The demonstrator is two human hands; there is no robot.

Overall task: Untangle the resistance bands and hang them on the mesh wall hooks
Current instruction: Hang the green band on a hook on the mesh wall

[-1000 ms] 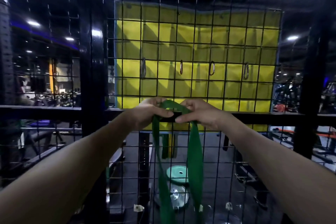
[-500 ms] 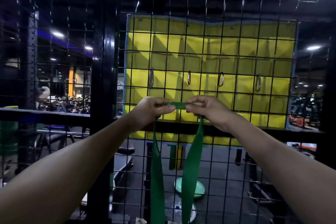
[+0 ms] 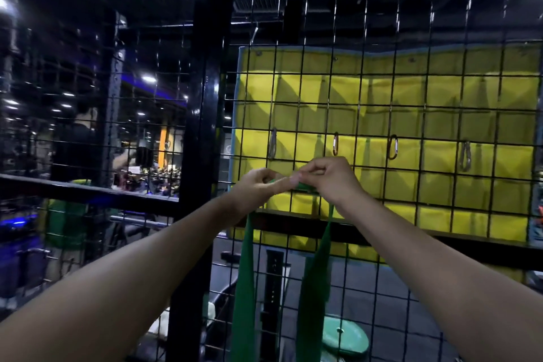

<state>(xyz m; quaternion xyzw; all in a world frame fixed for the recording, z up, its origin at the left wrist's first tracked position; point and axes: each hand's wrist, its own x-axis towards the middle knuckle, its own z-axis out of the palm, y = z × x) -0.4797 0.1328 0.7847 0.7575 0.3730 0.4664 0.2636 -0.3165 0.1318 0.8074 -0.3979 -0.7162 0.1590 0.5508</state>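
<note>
Left hand: the left hand point(image 3: 258, 185) pinches the top of the green resistance band point(image 3: 244, 288) between thumb and curled fingers.
Right hand: the right hand point(image 3: 329, 178) pinches the same top edge, its fingertips nearly meeting those of the left.
Band: only a short green strip shows between the two sets of fingers; below them two flat lengths hang side by side, apart, and run out of the bottom of the view.
Change: against the views of a second and half a second ago, the hands have drawn closer together and sit nearer the row of clips; the lengths below hang flatter and less twisted.
Hooks: four carabiner hooks hang on the mesh wall point(image 3: 367, 91) above the fingers; the second hook point(image 3: 335, 143) is just above the right fingertips, the first hook point(image 3: 273, 142) up and to the left of the left hand.
Backing: a yellow panel point(image 3: 440, 97) lies behind the mesh.
Meaning: the band looks untangled, in my judgement, and not yet hung; lifting its top onto a clip seems next.
</note>
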